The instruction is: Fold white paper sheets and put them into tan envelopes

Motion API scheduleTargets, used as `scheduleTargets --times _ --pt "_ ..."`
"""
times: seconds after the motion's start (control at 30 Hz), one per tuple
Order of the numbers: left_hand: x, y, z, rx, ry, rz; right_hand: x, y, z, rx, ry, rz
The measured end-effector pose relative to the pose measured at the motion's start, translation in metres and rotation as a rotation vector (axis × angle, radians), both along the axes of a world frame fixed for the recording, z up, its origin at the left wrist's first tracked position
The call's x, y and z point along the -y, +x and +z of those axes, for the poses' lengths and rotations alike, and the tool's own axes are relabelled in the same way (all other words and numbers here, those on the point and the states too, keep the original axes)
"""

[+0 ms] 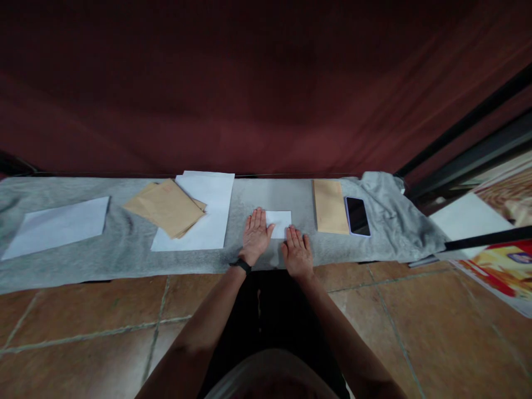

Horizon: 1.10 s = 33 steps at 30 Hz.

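A small folded white paper (281, 220) lies on the grey cloth (124, 257) that covers the table in front of me. My left hand (256, 235) lies flat with its fingers stretched out, covering the paper's left edge. My right hand (296, 252) rests flat too, its fingertips on the paper's near right corner. A dark band is on my left wrist. Neither hand holds anything.
Left of my hands lie a stack of brown envelopes (166, 207) on white sheets (208, 213), and a further white sheet (58, 226) at the far left. To the right are a brown envelope (329, 206) and a phone (357, 215). Tiled floor is below; a red curtain hangs behind.
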<state>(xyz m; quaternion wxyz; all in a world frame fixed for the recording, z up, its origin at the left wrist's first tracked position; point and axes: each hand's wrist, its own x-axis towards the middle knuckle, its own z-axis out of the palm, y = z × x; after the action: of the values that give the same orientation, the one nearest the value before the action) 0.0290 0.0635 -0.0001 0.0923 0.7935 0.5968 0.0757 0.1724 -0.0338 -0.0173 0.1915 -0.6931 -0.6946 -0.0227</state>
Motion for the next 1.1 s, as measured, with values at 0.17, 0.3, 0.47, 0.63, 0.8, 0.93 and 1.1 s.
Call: scheduleTargets --times 0.17,0.3,0.47,0.63,0.8,0.93,1.1 --pt "0.001 -0.009 0.0 -0.007 0.034 0.021 -0.001 -0.001 0.003 -0.021 -0.019 -0.006" --pt "0.003 -0.009 0.0 0.005 0.046 0.021 -0.011 -0.007 0.013 -0.063 -0.02 -0.028" --pt "0.003 -0.011 0.0 -0.008 0.046 0.013 -0.039 -0.027 0.023 -0.111 -0.045 0.071" --pt "0.002 -0.014 -0.001 -0.06 0.028 -0.028 -0.059 -0.043 0.017 -0.116 -0.134 0.142" --pt "0.001 -0.014 -0.004 -0.097 0.034 -0.032 -0.062 -0.041 0.01 -0.12 -0.148 0.142" --pt "0.002 -0.013 -0.003 -0.102 0.034 -0.028 -0.065 -0.037 0.008 -0.106 -0.15 0.118" --pt "0.003 -0.013 -0.001 -0.078 0.049 -0.027 -0.068 -0.034 0.006 -0.087 -0.147 0.086"
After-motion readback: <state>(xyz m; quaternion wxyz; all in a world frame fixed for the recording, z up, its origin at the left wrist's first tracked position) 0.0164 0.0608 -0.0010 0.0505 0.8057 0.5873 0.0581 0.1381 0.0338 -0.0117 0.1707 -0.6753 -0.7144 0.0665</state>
